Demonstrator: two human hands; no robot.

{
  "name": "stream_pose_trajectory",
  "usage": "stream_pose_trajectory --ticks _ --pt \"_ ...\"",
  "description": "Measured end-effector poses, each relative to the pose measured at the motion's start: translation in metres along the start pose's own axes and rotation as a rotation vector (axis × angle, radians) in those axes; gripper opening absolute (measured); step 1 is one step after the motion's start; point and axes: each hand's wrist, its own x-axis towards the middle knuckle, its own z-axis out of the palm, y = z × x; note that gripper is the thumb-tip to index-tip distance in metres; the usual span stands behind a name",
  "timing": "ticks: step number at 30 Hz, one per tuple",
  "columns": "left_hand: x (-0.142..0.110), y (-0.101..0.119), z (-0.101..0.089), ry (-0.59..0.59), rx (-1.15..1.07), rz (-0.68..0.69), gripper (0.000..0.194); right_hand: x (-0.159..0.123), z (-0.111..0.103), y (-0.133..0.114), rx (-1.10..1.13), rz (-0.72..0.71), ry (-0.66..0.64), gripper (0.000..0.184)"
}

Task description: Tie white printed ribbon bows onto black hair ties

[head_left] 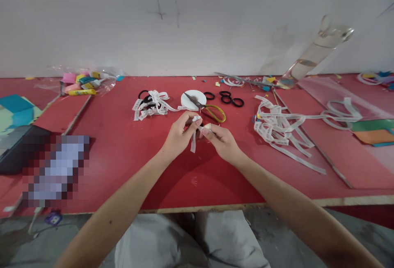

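In the middle of the red table, my left hand and my right hand meet fingertip to fingertip. Both pinch a narrow white printed ribbon, and one end of it hangs below my left fingers. Something dark shows between the hands, too hidden to name. Just beyond them, scissors with yellow-green handles lie partly across a white disc. Several black ring-shaped bands sit to the right of the disc. A cluster of white ribbon bows with black bands lies to the left.
A loose pile of printed ribbon spreads at right. Behind it a clear bottle leans on the wall. A plastic bag of colourful items lies back left, a blurred-out phone front left. The table's front edge is close.
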Motion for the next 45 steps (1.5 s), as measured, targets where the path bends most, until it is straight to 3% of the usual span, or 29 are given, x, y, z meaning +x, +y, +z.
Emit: stream_pose_trajectory --ticks 6,11,19,25,33,40,45 --pt "0.003 -0.006 0.003 0.006 -0.249 -0.114 0.027 -0.001 0.000 -0.002 -0.040 -0.012 0.011 0.039" --pt "0.003 -0.008 0.000 -0.070 -0.210 -0.135 0.034 0.000 0.001 0.000 0.020 0.031 -0.005 0.038" --pt "-0.001 0.003 0.000 -0.017 -0.039 -0.051 0.027 0.006 -0.001 0.009 0.075 0.092 0.206 0.032" --pt "-0.002 -0.002 0.002 0.052 0.015 -0.001 0.017 0.004 0.006 0.005 0.204 0.117 0.154 0.035" --pt "-0.003 0.000 0.003 0.029 -0.108 -0.063 0.022 0.004 0.004 0.005 0.237 0.163 0.261 0.024" --pt "-0.007 0.003 0.005 0.101 0.081 0.030 0.021 0.003 0.007 0.007 0.300 0.194 0.325 0.027" --pt "-0.011 0.004 0.010 0.156 -0.014 0.103 0.020 0.003 0.011 0.005 0.500 0.196 0.305 0.023"
